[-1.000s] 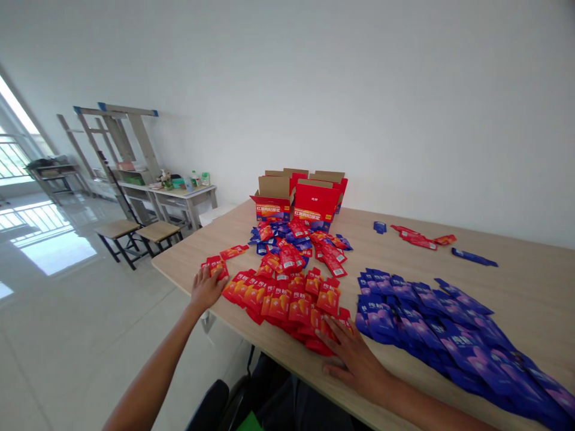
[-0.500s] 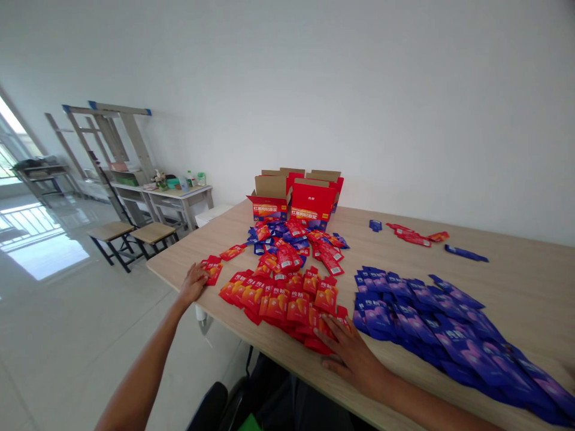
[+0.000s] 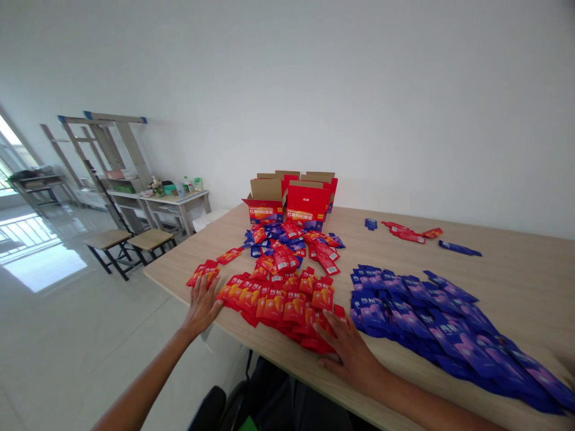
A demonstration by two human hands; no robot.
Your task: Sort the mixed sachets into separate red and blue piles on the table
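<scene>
Shows red with orange fruit print and white lettering on the front sachets point(image 3: 294, 306) at six o'clock. Turns deep blue with pink-violet patches on the sachet spread point(image 3: 453, 336) at four. Mixes red with blue in the heap point(image 3: 284, 254) between. Pairs red fronts with brown inner flaps on the cartons point(image 3: 308, 206) at twelve.

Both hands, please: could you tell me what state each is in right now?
Left hand: open, fingers at the small red packets.
Right hand: open, resting on the red pile.
</scene>
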